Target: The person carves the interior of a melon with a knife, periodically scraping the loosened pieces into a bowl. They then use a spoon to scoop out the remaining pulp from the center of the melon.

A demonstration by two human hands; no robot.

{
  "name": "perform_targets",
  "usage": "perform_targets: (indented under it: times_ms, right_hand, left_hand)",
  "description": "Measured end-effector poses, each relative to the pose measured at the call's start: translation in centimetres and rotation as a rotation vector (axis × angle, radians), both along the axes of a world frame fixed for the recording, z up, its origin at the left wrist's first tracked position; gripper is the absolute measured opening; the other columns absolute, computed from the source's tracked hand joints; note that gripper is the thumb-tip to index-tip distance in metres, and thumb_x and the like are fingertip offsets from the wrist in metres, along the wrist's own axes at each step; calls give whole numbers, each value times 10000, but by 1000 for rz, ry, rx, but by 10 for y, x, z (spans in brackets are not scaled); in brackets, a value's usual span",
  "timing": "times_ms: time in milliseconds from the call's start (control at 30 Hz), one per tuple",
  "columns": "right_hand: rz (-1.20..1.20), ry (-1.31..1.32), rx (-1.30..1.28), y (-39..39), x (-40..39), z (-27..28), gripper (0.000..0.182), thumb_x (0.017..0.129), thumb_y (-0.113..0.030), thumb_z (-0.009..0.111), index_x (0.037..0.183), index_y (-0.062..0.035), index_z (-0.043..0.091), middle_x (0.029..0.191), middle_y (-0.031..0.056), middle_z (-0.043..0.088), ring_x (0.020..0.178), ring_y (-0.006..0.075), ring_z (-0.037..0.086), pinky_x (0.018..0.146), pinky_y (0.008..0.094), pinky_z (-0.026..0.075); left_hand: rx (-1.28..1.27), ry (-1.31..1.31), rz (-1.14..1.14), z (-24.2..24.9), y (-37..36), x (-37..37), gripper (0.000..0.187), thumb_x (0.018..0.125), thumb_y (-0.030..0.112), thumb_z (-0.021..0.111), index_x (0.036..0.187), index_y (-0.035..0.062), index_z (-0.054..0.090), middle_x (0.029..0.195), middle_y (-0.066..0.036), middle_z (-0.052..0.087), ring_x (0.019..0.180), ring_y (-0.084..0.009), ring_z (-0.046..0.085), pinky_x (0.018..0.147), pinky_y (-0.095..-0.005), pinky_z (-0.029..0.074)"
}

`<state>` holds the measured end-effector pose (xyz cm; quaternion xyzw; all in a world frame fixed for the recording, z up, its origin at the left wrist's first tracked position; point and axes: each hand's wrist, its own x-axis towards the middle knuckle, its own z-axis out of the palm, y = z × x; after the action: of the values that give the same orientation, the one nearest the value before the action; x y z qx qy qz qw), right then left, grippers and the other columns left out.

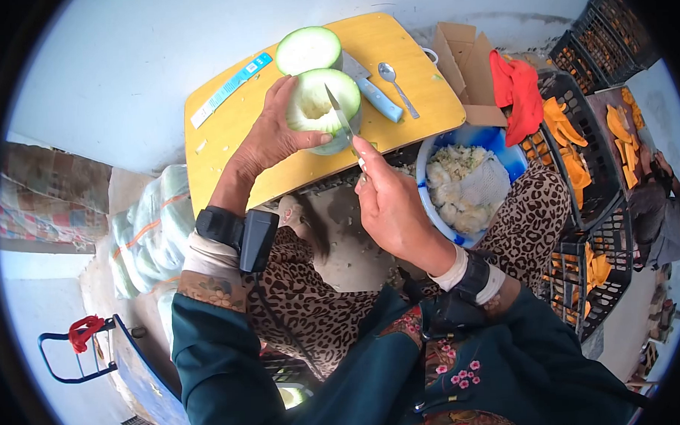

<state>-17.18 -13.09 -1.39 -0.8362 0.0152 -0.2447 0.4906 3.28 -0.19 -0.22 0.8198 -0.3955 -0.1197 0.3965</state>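
Note:
A hollowed pale green melon piece (303, 109) stands on the yellow table (225, 149), its cut face up. My left hand (273, 132) grips its left side, with the thumb along the near rim. In my right hand (392, 203) is a small knife (338, 108), held by its handle, the blade lying over the melon's opening. Behind stands another cut melon piece (308, 50). To the right on the table are a knife with a blue handle (381, 100) and a metal spoon (387, 72).
A long blue and white packet (234, 89) lies at the table's left. Below its right edge sits a blue and white basin (427, 187) of pale pulp. Farther right are a red cloth (517, 94), a cardboard box (462, 62) and black crates (605, 196) with orange pieces.

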Motion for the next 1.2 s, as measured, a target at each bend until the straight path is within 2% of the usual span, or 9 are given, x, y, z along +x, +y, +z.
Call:
perform_targets:
  times_ms: [233, 333, 433, 533, 833, 933, 1033, 1100, 1200]
  right_hand:
    - [-28, -82, -119, 1, 17, -11, 577, 833, 48, 506, 1387, 76, 347, 957, 287, 593, 828, 462, 594, 721, 507, 481]
    - [-40, -4, -119, 2, 13, -10, 538, 850, 78, 474, 1380, 67, 381, 1060, 312, 593, 947, 456, 601, 805, 472, 491]
    - [-35, 103, -129, 3, 5, -8, 556, 848, 80, 476, 1392, 64, 364, 1040, 313, 591, 932, 461, 597, 796, 486, 484]
    - [-27, 105, -117, 4, 2, -12, 566, 848, 80, 477, 1399, 71, 348, 1034, 309, 591, 942, 458, 593, 800, 487, 479]
    - [21, 44, -81, 3, -15, -27, 549, 852, 86, 472, 1389, 95, 363, 1081, 299, 590, 944, 434, 600, 821, 434, 495]
    - [54, -13, -39, 0, -19, -33, 552, 855, 88, 465, 1397, 88, 363, 1092, 288, 597, 911, 395, 621, 803, 410, 506]
    - [112, -36, 27, -3, -21, -34, 592, 849, 60, 480, 1419, 79, 320, 952, 254, 586, 846, 423, 595, 747, 473, 488]
    - [129, -36, 59, -6, -25, -33, 573, 857, 52, 482, 1413, 67, 347, 933, 250, 590, 839, 414, 601, 754, 448, 494]
    - [160, 79, 156, -15, -30, -24, 538, 886, 30, 477, 1415, 27, 381, 869, 192, 598, 763, 329, 612, 723, 382, 502]
  left_hand:
    - [11, -44, 10, 1, -1, -2, 1206, 577, 490, 872, 1452, -57, 248, 1483, -209, 255, 1381, -341, 313, 1136, -405, 328]
    - [16, -63, 8, 0, 0, -1, 1204, 577, 490, 874, 1448, -66, 257, 1481, -209, 262, 1380, -339, 316, 1136, -405, 327]
    - [4, -35, -1, 1, -1, 0, 1210, 575, 494, 876, 1448, -72, 257, 1482, -210, 262, 1380, -336, 317, 1139, -403, 324]
    - [3, -21, -3, 0, -1, 2, 1218, 575, 498, 877, 1451, -71, 253, 1481, -210, 264, 1383, -334, 314, 1141, -401, 320]
    - [25, -2, -37, 13, -3, -8, 1228, 569, 491, 882, 1463, -58, 244, 1477, -201, 263, 1388, -331, 302, 1138, -401, 323]
    - [32, -10, -16, 9, -1, -6, 1242, 556, 480, 892, 1466, -57, 239, 1481, -196, 260, 1390, -328, 302, 1142, -399, 318]
    - [34, -14, -11, 6, -1, -5, 1258, 544, 475, 901, 1469, -56, 233, 1490, -192, 251, 1392, -325, 300, 1146, -396, 311]
    - [35, -22, -20, 3, -1, -3, 1267, 539, 478, 903, 1470, -56, 230, 1496, -191, 241, 1394, -325, 297, 1149, -396, 307]
    - [37, -40, -29, -1, 0, 1, 1275, 538, 489, 902, 1471, -56, 224, 1503, -194, 226, 1400, -327, 285, 1152, -399, 299]
